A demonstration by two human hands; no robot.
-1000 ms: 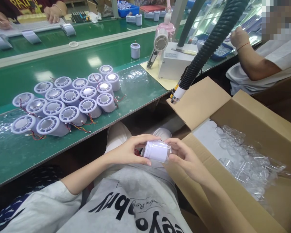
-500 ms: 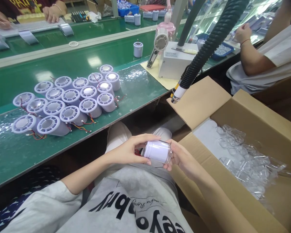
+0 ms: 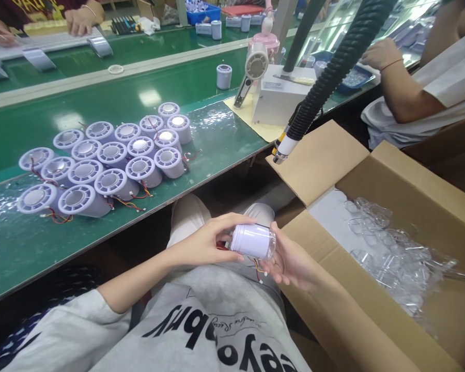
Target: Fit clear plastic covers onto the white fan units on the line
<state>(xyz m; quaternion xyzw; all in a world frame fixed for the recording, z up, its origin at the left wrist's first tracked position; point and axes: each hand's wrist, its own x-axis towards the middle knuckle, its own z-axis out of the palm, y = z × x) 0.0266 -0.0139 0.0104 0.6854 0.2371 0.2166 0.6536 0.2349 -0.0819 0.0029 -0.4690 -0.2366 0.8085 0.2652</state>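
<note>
I have the white cylindrical housing (image 3: 251, 241) over my lap, lying on its side below the near edge of the green workbench (image 3: 201, 150). My left hand (image 3: 203, 243) grips its left end, thumb arched over the top and fingers curled beneath. My right hand (image 3: 290, 258) has changed since half a second ago: the fingers that wrapped the clear end have loosened and spread, and the palm now only cups that end from the right and below. Thin red and yellow wires (image 3: 258, 267) now hang from under the housing, where earlier they were hidden by the right fingers. The housing itself has barely shifted.

On the workbench the cluster of white fan housings (image 3: 108, 160) sits toward the left near edge as before. A lone housing (image 3: 223, 76) further back has drifted rightward toward the white machine box (image 3: 281, 95). The black corrugated hose (image 3: 325, 77) hangs over the open cardboard carton (image 3: 411, 191), which holds clear plastic covers (image 3: 395, 258), at my right. Another person's hand (image 3: 382, 54) at the far right has lowered onto the bench.
</note>
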